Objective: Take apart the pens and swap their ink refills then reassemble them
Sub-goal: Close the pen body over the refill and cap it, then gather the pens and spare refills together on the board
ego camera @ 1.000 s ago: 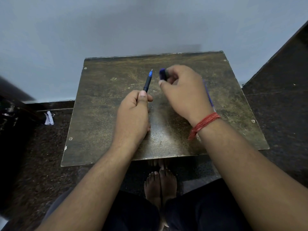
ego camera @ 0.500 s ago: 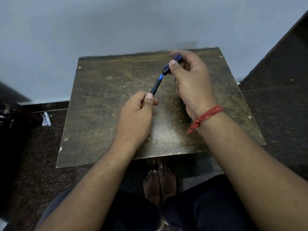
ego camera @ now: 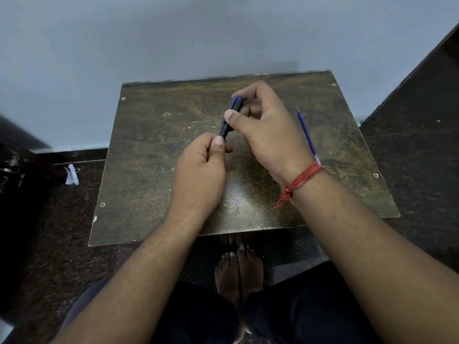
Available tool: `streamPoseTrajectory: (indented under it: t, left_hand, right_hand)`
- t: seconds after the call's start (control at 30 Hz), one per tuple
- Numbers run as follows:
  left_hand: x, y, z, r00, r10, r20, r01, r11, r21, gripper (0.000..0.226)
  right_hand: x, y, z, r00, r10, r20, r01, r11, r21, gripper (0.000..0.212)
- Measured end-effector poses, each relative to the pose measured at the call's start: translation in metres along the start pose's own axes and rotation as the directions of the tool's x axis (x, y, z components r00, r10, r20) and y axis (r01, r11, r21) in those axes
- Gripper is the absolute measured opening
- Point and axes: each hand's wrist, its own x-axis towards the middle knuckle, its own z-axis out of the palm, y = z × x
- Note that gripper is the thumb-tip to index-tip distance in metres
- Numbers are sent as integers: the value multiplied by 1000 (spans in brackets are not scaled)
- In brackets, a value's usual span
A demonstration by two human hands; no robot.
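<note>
A dark pen (ego camera: 229, 121) with blue trim is held over the middle of the worn brown table (ego camera: 149, 170). My left hand (ego camera: 202, 170) grips its lower barrel between thumb and fingers. My right hand (ego camera: 263, 125) pinches the upper part, thumb on top, with the blue end showing above the fingers. The two parts meet between my hands. A thin blue ink refill (ego camera: 308, 136) lies loose on the table to the right of my right hand, its lower end hidden behind my wrist with the red thread band.
The small table stands against a pale wall (ego camera: 173, 33). Dark floor surrounds it, with a scrap of white paper (ego camera: 72, 175) at the left. A dark panel (ego camera: 427, 78) rises at the right. My bare feet (ego camera: 238, 271) rest under the table's front edge.
My right hand brought the upper pen part onto the barrel held in my left hand; both hands have closed together. The refill on the table is now visible beside my right wrist.
</note>
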Motion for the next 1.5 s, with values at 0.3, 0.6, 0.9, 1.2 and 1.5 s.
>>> streamPoseTrajectory:
  t: [0.3,0.6,0.9,1.2,1.5]
  left_hand:
    - [2,-1,0,997,47,-62,-45,998,37,31]
    - [2,0,7,995,86,-55,-79,990,116,32]
    - [0,0,3,977,200,-68,-182,960,214,25]
    - [7,-5,-4,963,270,15,-237,815,529,49]
    - [10,-11,-5,974,225,30,-197,774,602,63]
  right_hand:
    - [-9,-6,12,999,-27,35,30,995,-97,37]
    - [-13,-2,17,988,141,-58,-144,988,-47,17]
    - [6,4,-15,960,-2,-281,-76,960,-268,5]
    - [8,16,-9,995,-89,-46,0,452,-892,23]
    - [8,15,-13,989,-141,-33,34,450,-892,18]
